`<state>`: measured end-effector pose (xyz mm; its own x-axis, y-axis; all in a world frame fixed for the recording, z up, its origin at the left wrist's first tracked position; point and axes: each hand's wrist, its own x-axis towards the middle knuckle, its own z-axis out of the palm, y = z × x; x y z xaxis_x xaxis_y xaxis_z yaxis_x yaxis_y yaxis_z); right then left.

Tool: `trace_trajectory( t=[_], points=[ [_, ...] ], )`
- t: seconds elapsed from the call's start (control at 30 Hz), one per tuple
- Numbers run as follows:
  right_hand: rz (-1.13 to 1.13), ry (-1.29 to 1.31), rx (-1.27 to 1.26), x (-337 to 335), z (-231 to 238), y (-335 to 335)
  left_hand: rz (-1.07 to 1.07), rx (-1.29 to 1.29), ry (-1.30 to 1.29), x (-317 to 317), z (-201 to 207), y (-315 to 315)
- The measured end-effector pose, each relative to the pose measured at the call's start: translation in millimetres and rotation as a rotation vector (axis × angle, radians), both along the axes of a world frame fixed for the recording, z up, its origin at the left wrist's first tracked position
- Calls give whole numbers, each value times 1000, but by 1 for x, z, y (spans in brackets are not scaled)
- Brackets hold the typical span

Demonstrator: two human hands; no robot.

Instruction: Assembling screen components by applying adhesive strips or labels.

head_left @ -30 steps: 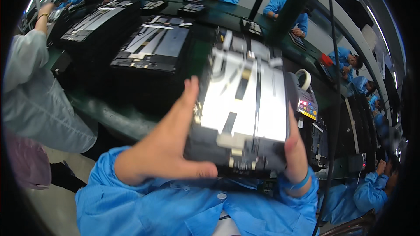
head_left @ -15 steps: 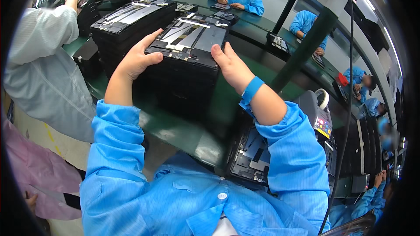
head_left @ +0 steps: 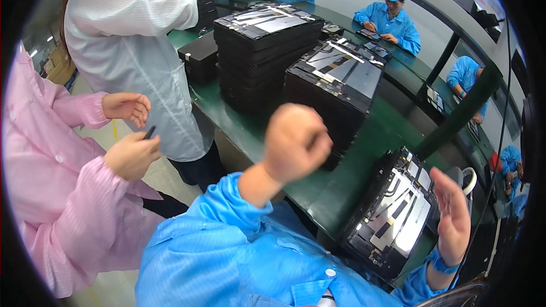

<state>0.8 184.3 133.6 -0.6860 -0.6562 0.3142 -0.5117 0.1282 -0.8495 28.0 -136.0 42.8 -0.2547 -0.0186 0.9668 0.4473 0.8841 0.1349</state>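
Observation:
My left hand is above the green table, in front of a tall stack of opened tablet-like devices. It touches nothing I can see; its fingers look curled but are smeared by motion. My right hand is raised with fingers stretched out, beside a nearer stack of the same devices. Nothing lies in its palm, and a blue band circles its wrist. The devices' top faces show silver plates, black strips and small circuit parts.
Another tall device stack stands farther left, with a black box beside it. The green table runs away from me. A person in pink stands close at left, holding a small dark object. A person in white stands beyond.
Both my hands have left the tall stack they held at its sides; the right has moved to the nearer stack. My view has swung, bringing the person in pink further in.

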Motion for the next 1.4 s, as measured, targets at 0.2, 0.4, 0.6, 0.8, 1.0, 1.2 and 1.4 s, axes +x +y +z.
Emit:
trace_trajectory(
  t=[0.2,0.4,0.6,0.8,1.0,1.2,1.4],
  points=[
    [-56,-194,-197,44,-44,43,93,-742,-548,-31,-51,88],
    [-120,-267,-312,63,-73,74,603,-1253,-1046,-71,-59,104],
    [-141,-333,-333,71,-89,92,620,-1392,-1273,-74,-54,109],
    [-151,-292,-333,76,-88,99,534,-1058,-1075,-63,-57,111],
    [-425,-290,-483,70,-101,116,-72,-50,-748,-7,-21,116],
    [-824,-331,-631,19,-127,123,-784,811,-985,-6,-56,110],
    [-1234,-318,-443,-16,-148,153,-1068,996,-1044,-9,-57,121]
  ],
)
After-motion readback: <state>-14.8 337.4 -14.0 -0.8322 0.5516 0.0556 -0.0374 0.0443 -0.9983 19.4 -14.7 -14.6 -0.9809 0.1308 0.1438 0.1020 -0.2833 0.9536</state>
